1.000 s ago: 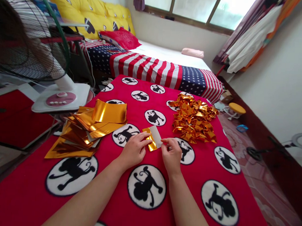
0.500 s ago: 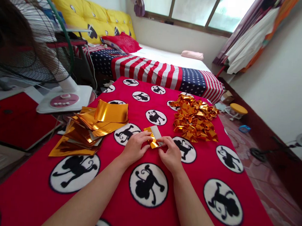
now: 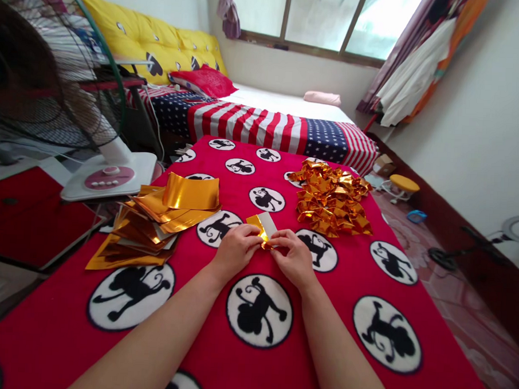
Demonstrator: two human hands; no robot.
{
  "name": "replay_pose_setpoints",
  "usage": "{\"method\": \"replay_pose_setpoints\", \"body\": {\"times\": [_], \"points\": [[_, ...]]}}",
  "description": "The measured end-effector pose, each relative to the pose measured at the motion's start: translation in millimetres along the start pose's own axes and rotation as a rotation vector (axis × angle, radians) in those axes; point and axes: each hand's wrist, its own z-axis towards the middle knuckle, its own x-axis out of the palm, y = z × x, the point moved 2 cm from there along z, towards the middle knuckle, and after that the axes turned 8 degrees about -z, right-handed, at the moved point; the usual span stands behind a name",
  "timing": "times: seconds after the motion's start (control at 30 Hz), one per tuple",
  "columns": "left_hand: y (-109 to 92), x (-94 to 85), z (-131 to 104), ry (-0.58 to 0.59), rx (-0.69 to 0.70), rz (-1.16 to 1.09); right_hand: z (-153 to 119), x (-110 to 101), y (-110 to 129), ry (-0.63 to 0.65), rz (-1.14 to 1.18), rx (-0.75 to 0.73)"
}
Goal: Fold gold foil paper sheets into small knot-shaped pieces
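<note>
Between my hands, at the middle of the red cloth, is a small partly folded sheet of gold foil paper (image 3: 266, 220), gold on one side and pale grey on the other. My left hand (image 3: 239, 248) grips its left near edge with curled fingers. From the right, my right hand (image 3: 293, 258) pinches the near right part, its thumb and fingers close together. The fingers hide the lower edge of the paper. To the left lies a loose stack of flat gold foil sheets (image 3: 193, 193). On the right is a heap of folded gold foil pieces (image 3: 332, 200).
The red cloth (image 3: 193, 340) with black monkey figures covers the table. A fan (image 3: 109, 176) stands at the left beside a red board (image 3: 30, 213). Behind the table is a bed with a striped, starred cover (image 3: 245, 125). A yellow stool (image 3: 404, 183) is on the floor at right.
Both hands still hold the foil paper, and its near edge is now more folded and hidden beneath the fingers. My fingers have moved closer together. The camera view has shifted slightly.
</note>
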Motion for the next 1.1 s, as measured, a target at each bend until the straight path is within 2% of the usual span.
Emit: {"method": "replay_pose_setpoints", "body": {"times": [0.2, 0.43, 0.63, 0.87, 0.97, 1.1], "points": [[3, -7.6, 6, 0.065, 0.063, -0.017, 0, -1, 0, 0.019, 0.062, 0.003], [12, -22.5, 0, 0.079, -0.048, -0.206, -2, 2, 4, 0.056, 0.03, 0.009], [8, -23.9, -1, 0.084, -0.059, -0.151, -3, 1, 8, 0.057, 0.005, 0.022], [8, -22.5, -5, 0.06, 0.036, -0.105, -5, 0, 13, 0.062, -0.041, -0.012], [7, -22.7, -6, 0.09, 0.078, -0.084, -5, -1, 14, 0.078, -0.055, -0.009], [7, -24.7, -7, 0.124, 0.06, -0.103, -6, -2, 15, 0.092, -0.041, -0.009]]}}
